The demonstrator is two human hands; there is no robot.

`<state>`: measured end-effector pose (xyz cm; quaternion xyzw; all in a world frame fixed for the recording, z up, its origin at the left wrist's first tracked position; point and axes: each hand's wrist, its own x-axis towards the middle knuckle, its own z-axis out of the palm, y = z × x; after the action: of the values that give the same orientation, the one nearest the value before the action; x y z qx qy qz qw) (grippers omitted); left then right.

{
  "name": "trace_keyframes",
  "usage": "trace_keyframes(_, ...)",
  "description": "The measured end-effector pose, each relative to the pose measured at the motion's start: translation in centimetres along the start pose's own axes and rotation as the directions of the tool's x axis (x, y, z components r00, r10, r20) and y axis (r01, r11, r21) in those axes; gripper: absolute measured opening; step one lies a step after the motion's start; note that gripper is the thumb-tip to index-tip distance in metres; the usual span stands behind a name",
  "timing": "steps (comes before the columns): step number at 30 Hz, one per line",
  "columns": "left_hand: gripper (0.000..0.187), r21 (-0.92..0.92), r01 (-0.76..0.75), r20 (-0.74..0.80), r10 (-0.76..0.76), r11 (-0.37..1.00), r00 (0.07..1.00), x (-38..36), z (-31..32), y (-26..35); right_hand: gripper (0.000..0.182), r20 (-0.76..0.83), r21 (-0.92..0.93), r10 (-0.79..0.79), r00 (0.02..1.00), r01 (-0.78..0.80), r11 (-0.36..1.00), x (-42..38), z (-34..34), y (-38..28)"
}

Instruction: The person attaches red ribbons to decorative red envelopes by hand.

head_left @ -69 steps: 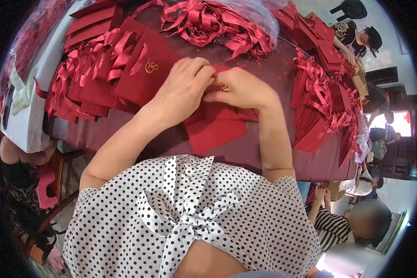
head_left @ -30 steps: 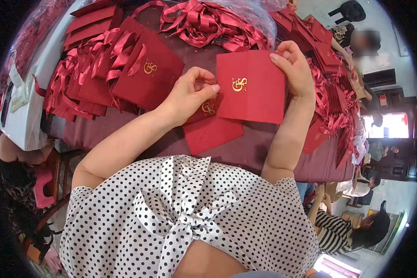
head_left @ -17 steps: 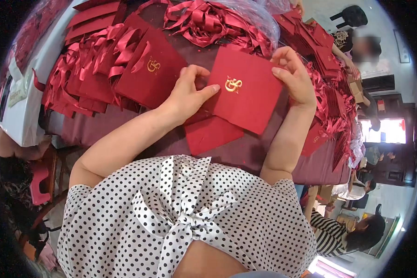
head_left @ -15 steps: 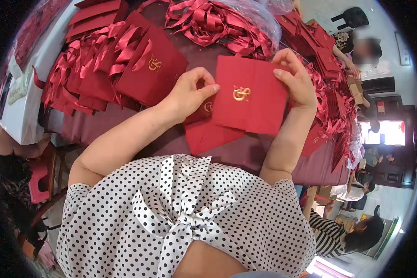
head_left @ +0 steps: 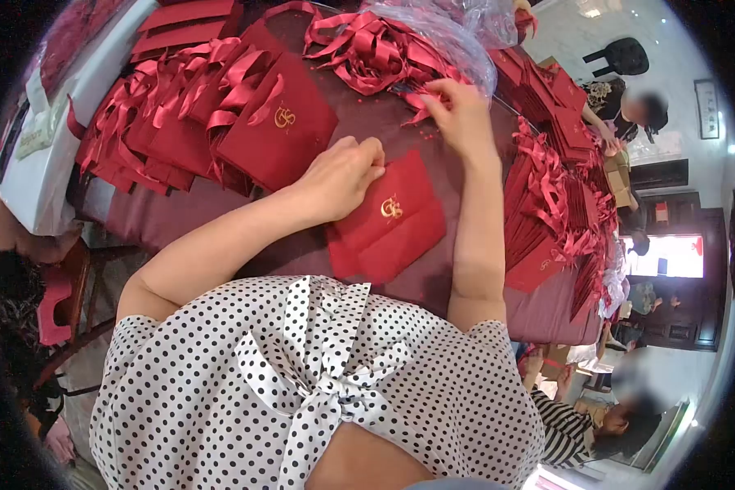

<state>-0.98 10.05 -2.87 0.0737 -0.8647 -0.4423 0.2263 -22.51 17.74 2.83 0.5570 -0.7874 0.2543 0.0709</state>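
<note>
A flat red paper gift bag [head_left: 412, 184] with a gold emblem lies tilted in front of me, over another red piece [head_left: 343, 249]. My left hand [head_left: 347, 175] is closed at its upper left edge, fingers curled and pinching there. Farther out, my right hand [head_left: 463, 114] reaches to the near edge of a heap of red satin ribbons [head_left: 376, 53]. Its thumb and fingers come together on a ribbon end [head_left: 416, 106]. The exact grip of both hands is partly hidden by the fingers.
Red bags with ribbon handles [head_left: 278, 118] stand in a row on the left, and more stacked bags [head_left: 539, 220] line the right. Clear plastic wrap [head_left: 457, 41] lies behind the ribbons. Other people, one in a striped sleeve [head_left: 563, 425], are at the right.
My right hand has let go of the red bag and moved up to the ribbon heap. The bag has come down and tilted, with my left hand still at its edge.
</note>
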Motion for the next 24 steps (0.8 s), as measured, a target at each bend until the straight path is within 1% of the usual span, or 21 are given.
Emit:
trace_keyframes(1, 0.009, 0.004, -0.004, 0.0, 0.004, 1.0, 1.0, 0.0, 0.0, 0.1, 0.028, 0.002, -0.075, -0.051, 0.999, 0.051, 0.996, 0.9, 2.2, 1.7)
trace_keyframes(3, 0.01, 0.039, 0.039, 0.034, -0.04, 0.998, 0.999, -0.2, 0.2, 0.5, 0.031, 0.038, -0.233, -0.115, 0.993, 0.121, 0.965, 1.1, 4.3, 2.0)
trace_keyframes(4, 0.01, 0.04, 0.039, 0.033, -0.041, 0.998, 0.999, -0.1, 0.3, 0.3, 0.026, 0.031, -0.258, -0.149, 0.988, 0.152, 0.954, 1.1, 5.1, 2.2)
trace_keyframes(5, 0.014, 0.064, 0.038, 0.043, -0.041, 0.997, 0.998, -0.1, 0.4, 0.0, 0.026, 0.034, -0.256, -0.153, 0.988, 0.157, 0.954, 1.0, 5.4, 2.6)
trace_keyframes(7, 0.017, 0.088, 0.054, 0.049, -0.058, 0.995, 0.997, -0.1, 0.3, -0.2, 0.018, 0.033, -0.164, -0.156, 0.987, 0.16, 0.974, 0.7, 5.5, 2.3)
trace_keyframes(8, 0.019, 0.083, 0.039, 0.073, -0.045, 0.996, 0.996, -0.1, 0.3, -0.3, 0.011, 0.029, -0.06, -0.124, 0.992, 0.125, 0.99, 0.7, 5.2, 2.5)
trace_keyframes(10, 0.022, 0.076, 0.03, 0.118, -0.039, 0.997, 0.992, -0.2, 0.1, -0.3, 0.013, -0.066, 0.112, -0.088, 0.994, 0.095, 0.989, -0.7, 1.2, -1.9)
trace_keyframes(11, 0.022, 0.076, 0.033, 0.135, -0.043, 0.997, 0.99, -0.1, 0.0, -0.2, 0.013, -0.093, 0.225, -0.073, 0.993, 0.093, 0.97, -1.6, 0.2, -1.9)
trace_keyframes(12, 0.025, 0.063, 0.056, 0.155, -0.065, 0.996, 0.986, 0.0, -0.2, -0.1, 0.013, -0.044, 0.451, -0.014, 0.999, 0.032, 0.892, -2.4, -1.0, -2.5)
trace_keyframes(13, 0.025, 0.024, 0.091, 0.173, -0.094, 0.996, 0.98, 0.1, -0.3, -0.1, 0.01, -0.001, 0.565, 0.035, 0.999, -0.028, 0.825, -3.2, -2.6, -3.3)
trace_keyframes(15, 0.022, -0.068, 0.171, 0.229, -0.152, 0.983, 0.962, 0.5, -0.8, 0.3, 0.012, 0.073, 0.651, 0.035, 0.997, -0.074, 0.756, -4.8, -5.2, -4.4)
trace_keyframes(16, 0.02, -0.173, 0.194, 0.253, -0.147, 0.966, 0.956, 0.5, -0.4, -0.5, 0.012, 0.069, 0.652, 0.05, 0.996, -0.083, 0.753, -5.3, -5.6, -4.5)
trace_keyframes(17, 0.019, -0.271, 0.219, 0.276, -0.142, 0.937, 0.95, 0.5, 0.0, -1.3, 0.015, 0.092, 0.618, 0.028, 0.995, -0.079, 0.782, -5.7, -5.8, -4.6)
trace_keyframes(18, 0.021, -0.271, 0.194, 0.247, -0.126, 0.943, 0.961, 0.5, 0.0, -1.4, 0.017, 0.114, 0.583, 0.005, 0.993, -0.071, 0.809, -6.0, -5.9, -4.8)
trace_keyframes(19, 0.021, -0.263, 0.195, 0.261, -0.125, 0.945, 0.957, 0.6, 0.1, -1.7, 0.018, 0.125, 0.475, -0.006, 0.992, -0.054, 0.878, -6.0, -6.2, -5.4)
trace_keyframes(21, 0.019, -0.374, 0.155, 0.228, -0.071, 0.914, 0.971, 0.6, 0.4, -2.1, 0.016, 0.196, 0.383, -0.047, 0.979, -0.032, 0.923, -5.9, -5.8, -5.4)
trace_keyframes(22, 0.019, -0.367, 0.156, 0.241, -0.068, 0.917, 0.968, 0.6, 0.4, -2.0, 0.015, 0.231, 0.335, -0.025, 0.973, -0.055, 0.941, -5.8, -5.6, -5.6)
trace_keyframes(23, 0.019, -0.345, 0.176, 0.218, -0.103, 0.922, 0.97, 0.6, 0.3, -1.9, 0.015, 0.222, 0.339, -0.016, 0.975, -0.062, 0.939, -5.9, -5.3, -5.5)
trace_keyframes(24, 0.019, -0.323, 0.196, 0.194, -0.138, 0.926, 0.971, 0.5, 0.3, -1.7, 0.013, 0.298, 0.299, -0.031, 0.954, -0.062, 0.952, -5.9, -5.0, -5.3)
